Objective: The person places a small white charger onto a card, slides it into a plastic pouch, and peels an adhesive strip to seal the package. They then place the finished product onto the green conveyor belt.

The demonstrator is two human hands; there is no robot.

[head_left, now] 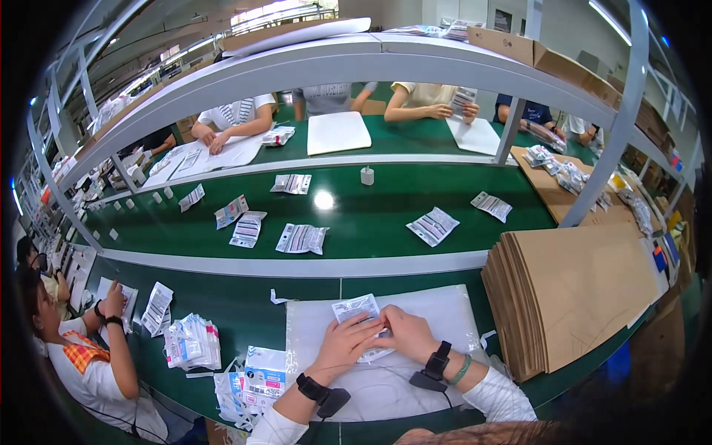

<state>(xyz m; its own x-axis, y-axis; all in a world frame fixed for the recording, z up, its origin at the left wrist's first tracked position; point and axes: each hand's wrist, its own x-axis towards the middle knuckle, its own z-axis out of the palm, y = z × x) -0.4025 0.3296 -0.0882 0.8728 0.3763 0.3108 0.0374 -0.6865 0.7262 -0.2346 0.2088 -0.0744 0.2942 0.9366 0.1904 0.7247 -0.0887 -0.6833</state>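
Note:
A small white printed packet (357,306) lies tilted over the white padded mat in front of me, and both of my hands are on it. My left hand (343,347) reaches across its middle with the fingers together, gripping it. At the packet's right edge, my right hand (409,334) has its fingers bent in a pinch, touching the left fingertips. The fingers hide much of the packet, whose lower end shows beneath them. The white mat (445,311) is covered in clear plastic. Left of it are flat white-and-blue pouches (265,377) and a stack of packets (193,341).
A tall stack of brown cardboard sheets (578,289) stands at the right. Beyond a metal rail (297,267), several packets (302,239) lie on a green belt (348,211). A grey shelf beam (311,70) crosses overhead. A co-worker (104,356) sits left; others work opposite.

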